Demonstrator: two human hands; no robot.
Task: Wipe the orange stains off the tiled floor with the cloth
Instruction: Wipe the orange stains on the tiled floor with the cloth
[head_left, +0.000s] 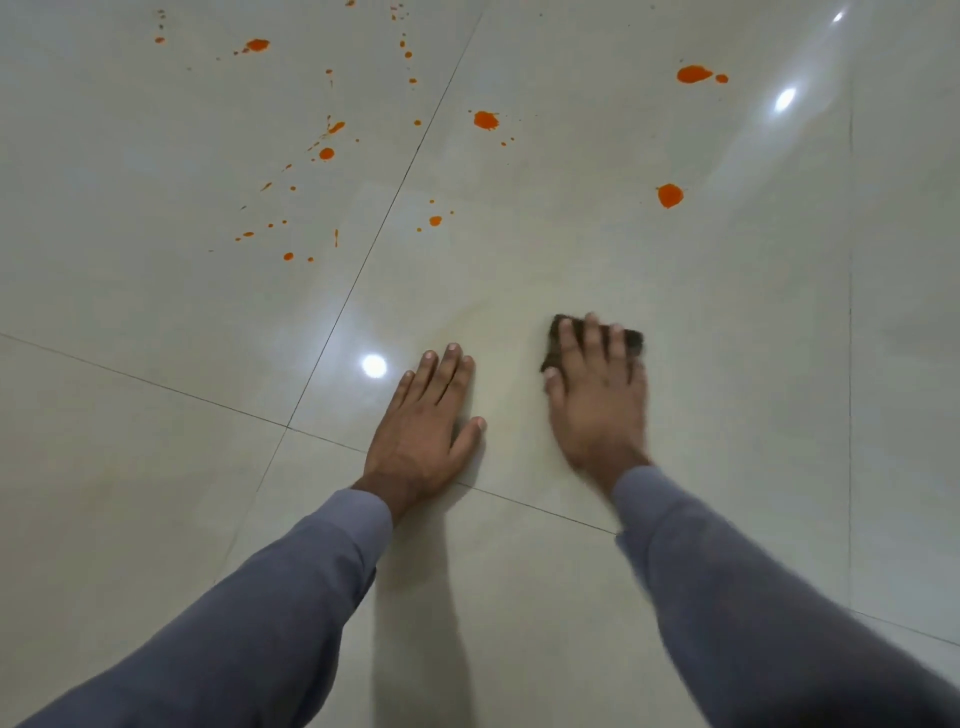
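My right hand (597, 395) presses flat on a small dark brown cloth (635, 340) on the glossy cream tiled floor (519, 260); most of the cloth is hidden under my fingers. My left hand (426, 421) lies flat on the tile beside it, fingers apart, holding nothing. Orange stains lie farther away: a blob (670, 195) beyond the cloth, a second blob (485, 120) near the middle, a third blob (693, 74) at the far right, and several small splatters (326, 153) across the left tile.
Dark grout lines (363, 260) divide the large tiles. Bright ceiling-light reflections (374, 365) glare on the floor near my left hand and at the upper right. My grey sleeves (260, 623) fill the bottom of the view.
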